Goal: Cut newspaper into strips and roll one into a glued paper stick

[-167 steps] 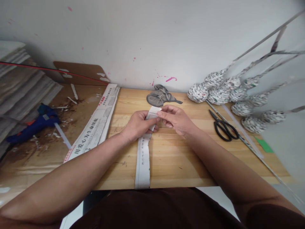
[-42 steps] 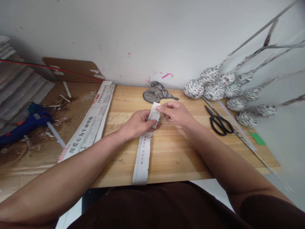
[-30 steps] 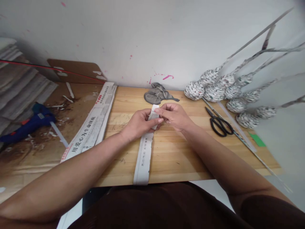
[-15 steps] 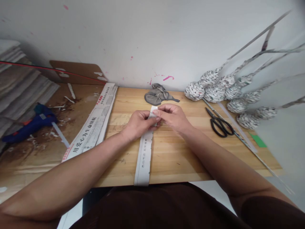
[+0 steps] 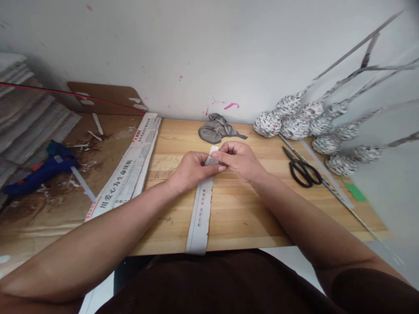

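A long strip of newspaper (image 5: 200, 213) runs from the table's front edge up to my hands, its near end bending over that edge. My left hand (image 5: 194, 169) is closed on the strip close to its far end, thumb lying across the top. At the tip, my right hand (image 5: 238, 160) pinches the strip's right edge between thumb and fingers. Both hands' fingertips nearly meet over the paper. Just beyond them lies a crumpled grey cloth (image 5: 214, 131).
A stack of newspaper strips (image 5: 122, 174) lies left, beside a blue glue gun (image 5: 46, 168) on stained cardboard. To the right are black scissors (image 5: 303, 170), a thin paper rod (image 5: 340, 198) and several woven paper balls (image 5: 296, 126) with long stems against the wall.
The strip's far end has shifted slightly right and tilts a little more. My left thumb has slid right across it; my right hand keeps its pinch.
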Action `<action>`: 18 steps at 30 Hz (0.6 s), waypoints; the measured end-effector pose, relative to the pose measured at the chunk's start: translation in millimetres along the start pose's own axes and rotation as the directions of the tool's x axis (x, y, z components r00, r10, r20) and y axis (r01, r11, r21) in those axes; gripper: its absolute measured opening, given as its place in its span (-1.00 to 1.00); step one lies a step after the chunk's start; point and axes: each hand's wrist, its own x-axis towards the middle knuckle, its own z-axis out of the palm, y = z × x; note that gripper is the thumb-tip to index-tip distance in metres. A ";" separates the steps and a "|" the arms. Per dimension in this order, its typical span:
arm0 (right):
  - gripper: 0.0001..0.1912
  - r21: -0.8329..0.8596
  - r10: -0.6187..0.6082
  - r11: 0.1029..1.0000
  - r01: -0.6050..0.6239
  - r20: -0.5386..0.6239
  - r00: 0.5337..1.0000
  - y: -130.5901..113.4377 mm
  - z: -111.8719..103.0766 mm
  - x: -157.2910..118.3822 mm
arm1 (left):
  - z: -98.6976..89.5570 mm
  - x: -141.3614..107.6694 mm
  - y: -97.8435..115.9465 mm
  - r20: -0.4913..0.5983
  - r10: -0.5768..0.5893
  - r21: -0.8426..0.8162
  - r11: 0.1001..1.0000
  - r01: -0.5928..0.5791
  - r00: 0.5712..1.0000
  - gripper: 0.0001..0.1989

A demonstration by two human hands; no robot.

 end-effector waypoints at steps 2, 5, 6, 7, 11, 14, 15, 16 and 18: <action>-0.60 0.023 0.019 1.000 -0.019 0.019 1.000 -0.6 0.8 -0.8 | 1.2 -0.5 0.1 0.007 -0.004 -0.027 1.000 0.005 1.000 -0.75; -0.60 0.025 0.017 1.000 -0.017 0.025 1.000 -0.9 1.8 -2.0 | 3.4 -1.6 0.7 0.048 -0.035 -0.109 0.993 0.040 0.998 -0.72; -0.60 0.014 0.003 1.000 -0.003 0.018 1.000 -1.0 2.1 -2.3 | 3.9 -2.1 1.3 0.059 -0.045 -0.134 0.989 0.053 0.997 -0.72; -0.60 0.004 -0.014 1.000 0.014 0.010 1.000 -1.1 2.4 -2.5 | 4.2 -2.5 2.2 0.070 -0.052 -0.154 0.986 0.063 0.996 -0.72; -0.58 -0.009 -0.062 0.998 0.061 -0.027 0.998 -2.3 3.8 -3.5 | 5.0 -4.3 7.5 0.089 -0.035 -0.209 0.976 0.054 0.995 -0.72; -0.59 0.003 -0.086 0.996 0.086 -0.054 0.995 -2.8 5.6 -4.6 | 6.7 -5.4 10.1 0.030 -0.019 -0.245 0.969 0.026 0.999 -0.66; -0.59 0.008 -0.094 0.995 0.095 -0.054 0.994 -2.6 6.3 -5.0 | 7.4 -5.8 10.2 0.008 -0.019 -0.238 0.971 0.020 1.000 -0.65; -0.59 0.012 -0.102 0.995 0.102 -0.052 0.993 -2.2 7.0 -5.4 | 8.2 -6.1 9.9 -0.013 -0.020 -0.222 0.975 0.016 1.000 -0.67; -0.60 0.013 -0.124 0.992 0.124 -0.046 0.991 -1.2 8.3 -6.1 | 9.2 -6.5 8.7 -0.024 -0.027 -0.179 0.984 0.023 0.999 -0.69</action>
